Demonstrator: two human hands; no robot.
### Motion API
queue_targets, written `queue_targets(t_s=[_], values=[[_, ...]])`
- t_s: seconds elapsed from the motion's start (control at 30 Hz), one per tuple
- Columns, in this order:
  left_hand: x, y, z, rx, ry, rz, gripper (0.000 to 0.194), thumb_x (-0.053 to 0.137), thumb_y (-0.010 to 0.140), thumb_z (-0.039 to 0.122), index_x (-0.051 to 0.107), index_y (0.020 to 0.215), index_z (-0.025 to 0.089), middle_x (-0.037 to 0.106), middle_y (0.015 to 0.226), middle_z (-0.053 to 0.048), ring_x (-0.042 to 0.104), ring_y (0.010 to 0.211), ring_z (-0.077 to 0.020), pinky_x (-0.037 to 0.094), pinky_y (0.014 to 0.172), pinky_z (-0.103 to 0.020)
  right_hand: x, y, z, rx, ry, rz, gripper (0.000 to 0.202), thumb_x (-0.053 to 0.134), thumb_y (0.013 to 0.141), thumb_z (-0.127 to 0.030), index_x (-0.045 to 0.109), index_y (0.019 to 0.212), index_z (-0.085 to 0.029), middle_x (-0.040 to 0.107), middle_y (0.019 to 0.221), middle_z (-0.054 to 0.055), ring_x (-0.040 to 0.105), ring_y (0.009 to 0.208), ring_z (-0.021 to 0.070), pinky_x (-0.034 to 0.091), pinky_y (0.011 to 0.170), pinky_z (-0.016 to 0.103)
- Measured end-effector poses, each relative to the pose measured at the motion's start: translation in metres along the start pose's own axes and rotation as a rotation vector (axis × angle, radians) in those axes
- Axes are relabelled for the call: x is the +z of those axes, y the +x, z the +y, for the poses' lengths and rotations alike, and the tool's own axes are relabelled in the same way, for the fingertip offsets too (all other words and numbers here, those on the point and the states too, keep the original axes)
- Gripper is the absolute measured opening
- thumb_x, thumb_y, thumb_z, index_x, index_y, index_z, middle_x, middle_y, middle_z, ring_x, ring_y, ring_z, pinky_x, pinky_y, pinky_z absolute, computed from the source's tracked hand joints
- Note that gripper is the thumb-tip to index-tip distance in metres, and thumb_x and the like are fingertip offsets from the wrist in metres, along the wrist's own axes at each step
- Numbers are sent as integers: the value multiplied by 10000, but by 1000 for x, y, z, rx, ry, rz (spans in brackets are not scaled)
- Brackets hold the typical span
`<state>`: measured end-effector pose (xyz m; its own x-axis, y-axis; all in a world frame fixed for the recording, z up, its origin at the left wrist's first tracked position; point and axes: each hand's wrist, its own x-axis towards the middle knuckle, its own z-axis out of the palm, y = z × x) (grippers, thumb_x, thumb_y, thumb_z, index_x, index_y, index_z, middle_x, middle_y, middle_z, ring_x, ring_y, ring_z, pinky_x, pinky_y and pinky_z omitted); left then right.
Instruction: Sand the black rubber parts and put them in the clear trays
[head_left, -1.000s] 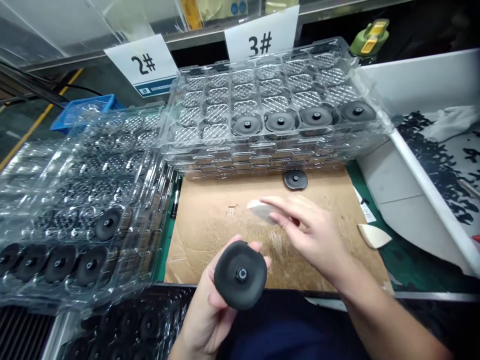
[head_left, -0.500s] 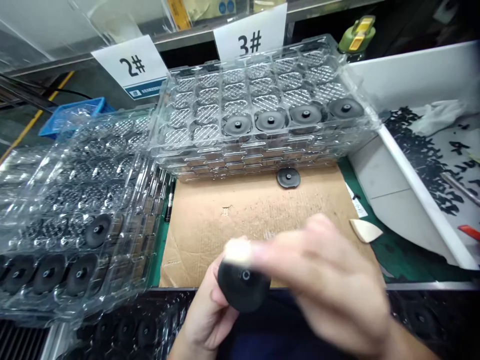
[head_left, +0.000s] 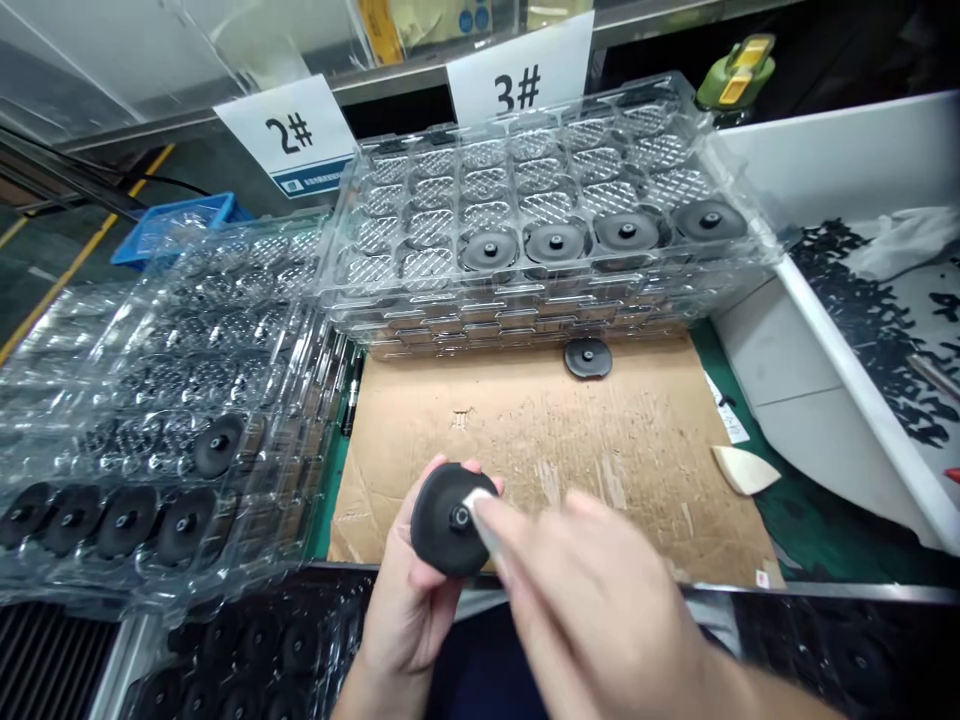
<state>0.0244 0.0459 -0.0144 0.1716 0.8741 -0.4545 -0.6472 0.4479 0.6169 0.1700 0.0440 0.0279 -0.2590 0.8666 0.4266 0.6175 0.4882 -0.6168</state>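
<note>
My left hand (head_left: pixel 411 590) grips a round black disc (head_left: pixel 439 540) by its rim, its face with the small raised hub turned up toward me. Pinched in my right hand (head_left: pixel 600 600) is a small white pad (head_left: pixel 480 505), its tip against the disc close to the hub. Motion smears the right fingers, and they hide most of the pad. Both hands are over the near edge of a cardboard sheet (head_left: pixel 517 420). Another black disc (head_left: pixel 589 358) lies flat at the sheet's far side.
Behind the cardboard stands a stack of clear trays (head_left: pixel 525 310), several discs in its front row. More clear trays (head_left: pixel 247 560) with discs are at left. A white bin (head_left: pixel 847 390) of black scraps is at right, near a cream wedge-shaped piece (head_left: pixel 745 470).
The disc has shifted slightly left and up with my left hand, its face tilted differently. My right hand has moved down, bringing the pad from the disc's upper rim to near its hub.
</note>
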Motion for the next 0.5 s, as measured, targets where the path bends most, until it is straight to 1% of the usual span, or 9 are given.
queue_targets(t_s=[0.03, 0.1, 0.17, 0.23, 0.3, 0.37, 0.4, 0.43, 0.5], values=[[1, 1, 0, 26, -14, -16, 487, 770, 600, 240, 627, 1057, 330, 667, 1094, 14, 611, 1012, -220, 461, 915, -283, 2, -6, -4, -11, 0, 42, 333, 472, 789, -77, 568, 1107, -61, 635, 662, 55, 519, 566, 152, 412, 653, 328], [4, 2, -1, 47, -47, -57, 478, 765, 601, 298, 628, 1059, 324, 663, 1102, 7, 615, 1006, -240, 459, 930, -316, 3, -15, -5, -18, 122, 68, 311, 488, 789, -77, 580, 1087, -69, 647, 668, 45, 528, 541, 135, 446, 632, 308], [9, 3, -1, 64, -58, -70, 506, 764, 588, 342, 618, 1071, 319, 661, 1106, 5, 613, 1009, -237, 482, 900, -305, 1, -17, 3, 68, 315, 39, 281, 483, 806, -99, 595, 1063, -115, 662, 747, 34, 551, 573, 120, 467, 597, 273], [14, 3, -1, 90, -45, -38, 520, 777, 572, 315, 616, 1067, 310, 668, 1092, 8, 613, 1010, -212, 491, 873, -261, -5, -16, 16, 224, 420, 39, 278, 491, 825, -127, 592, 1079, -178, 668, 903, 24, 598, 712, 124, 492, 634, 244], [19, 2, 1, 91, -23, -2, 522, 792, 552, 288, 625, 1047, 299, 678, 1069, 5, 626, 983, -199, 488, 869, -245, -13, -14, 27, 382, 390, 96, 304, 508, 842, -152, 571, 1121, -253, 641, 1045, -2, 602, 883, 134, 499, 711, 226], [21, 1, 1, 71, -23, 4, 520, 800, 544, 268, 633, 1035, 299, 685, 1055, 5, 636, 957, -195, 488, 868, -247, -19, -10, 28, 443, 279, 189, 331, 515, 847, -162, 550, 1153, -285, 609, 1123, -11, 579, 974, 150, 492, 752, 233], [21, 0, 1, 58, -30, 8, 524, 803, 538, 270, 636, 1034, 301, 687, 1047, 8, 639, 948, -191, 490, 861, -242, -21, -8, 25, 410, 223, 218, 344, 514, 845, -157, 539, 1168, -273, 605, 1130, 0, 579, 965, 158, 490, 748, 248], [20, -1, 1, 42, -41, 10, 535, 808, 527, 276, 638, 1034, 301, 688, 1044, 10, 638, 944, -185, 492, 852, -230, -21, -5, 20, 331, 186, 215, 353, 509, 841, -151, 529, 1180, -247, 610, 1120, 18, 586, 931, 165, 488, 732, 269], [18, -3, 1, 10, -56, 12, 507, 799, 545, 286, 646, 1028, 297, 684, 1045, 11, 629, 954, -174, 489, 834, -201, -17, 1, 10, 98, 188, 129, 337, 475, 841, -142, 522, 1174, -170, 646, 1008, 56, 593, 815, 165, 479, 692, 305]])
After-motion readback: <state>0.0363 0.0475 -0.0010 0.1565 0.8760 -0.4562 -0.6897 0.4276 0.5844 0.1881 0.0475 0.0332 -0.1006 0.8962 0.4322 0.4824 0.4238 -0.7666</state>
